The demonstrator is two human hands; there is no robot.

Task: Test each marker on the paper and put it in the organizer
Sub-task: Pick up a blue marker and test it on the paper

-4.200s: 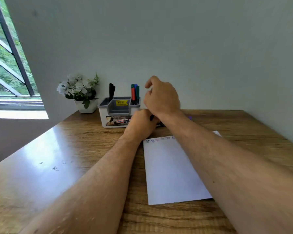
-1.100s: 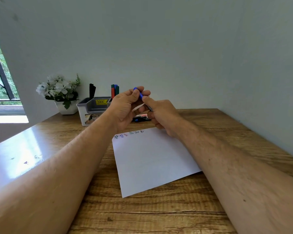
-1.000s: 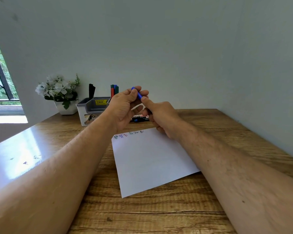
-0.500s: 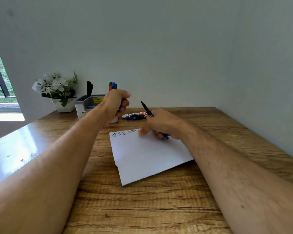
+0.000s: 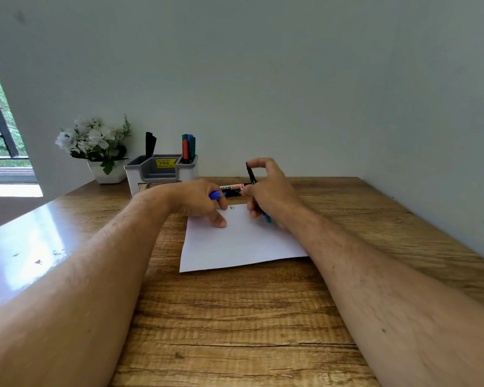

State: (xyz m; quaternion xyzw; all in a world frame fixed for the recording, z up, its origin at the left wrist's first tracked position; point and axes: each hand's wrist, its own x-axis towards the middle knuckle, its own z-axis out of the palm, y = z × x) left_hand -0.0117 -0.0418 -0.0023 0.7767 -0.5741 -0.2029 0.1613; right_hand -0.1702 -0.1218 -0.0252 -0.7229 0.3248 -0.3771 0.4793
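White paper (image 5: 241,241) lies on the wooden desk (image 5: 235,317) under both hands, with a few small coloured marks along its far edge between them. The left hand (image 5: 199,202) rests on the sheet's far left corner, one finger pressing down on the paper while the others curl round a blue cap (image 5: 215,195) that pokes out toward the right hand. The right hand (image 5: 266,191) rests on the far right part of the sheet and grips a thin dark marker (image 5: 251,174), held nearly upright with its upper end rising past the fingers; a bit of blue-green shows below the hand, just above the paper. Whether its tip touches the sheet cannot be told, as the hand hides it. Just beyond the two hands, a red-and-white marker (image 5: 232,187) lies flat on the desk with another dark one against it. Further out, beyond the left hand, stands a grey and white organizer (image 5: 160,171) with a yellow sticker, holding black markers in its left slot and red, green and blue ones in its right. Left of that sits a white pot of white flowers (image 5: 95,146).
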